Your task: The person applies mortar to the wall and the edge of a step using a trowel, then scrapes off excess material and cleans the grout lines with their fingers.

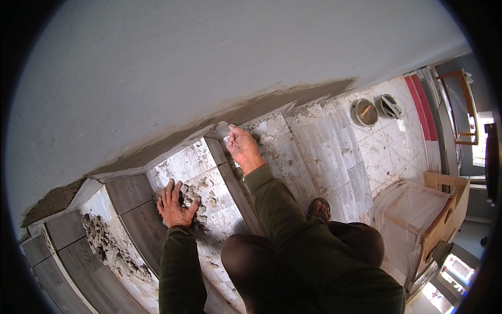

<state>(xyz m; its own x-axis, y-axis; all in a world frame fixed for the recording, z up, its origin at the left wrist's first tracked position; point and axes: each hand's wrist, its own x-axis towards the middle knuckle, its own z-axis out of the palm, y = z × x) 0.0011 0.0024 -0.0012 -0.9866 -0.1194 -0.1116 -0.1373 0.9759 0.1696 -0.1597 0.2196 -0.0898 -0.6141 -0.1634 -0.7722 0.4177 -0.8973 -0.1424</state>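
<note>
My right hand point(243, 145) is closed at the foot of the wall, its fingers pinching a thin, flat, pale-grey piece point(222, 127). That piece lies against the strip of brown-grey mortar point(256, 107) along the wall's lower edge; its exact kind is unclear. Lower and to the left, my left hand point(177, 205) rests palm down on a tiled step point(183, 163), fingers spread. Crumbled grey mortar lumps point(204, 194) lie beside its thumb and partly under it. Between my hands runs the grey wood-look riser point(235, 189) of a step.
More mortar rubble point(107, 246) covers a step at left. Two buckets point(364, 113) point(389, 106) stand at upper right, the nearer holding an orange-handled tool. A wooden piece of furniture point(436, 230) under plastic sheeting is at right. My sandalled foot point(319, 209) is on grey tiles.
</note>
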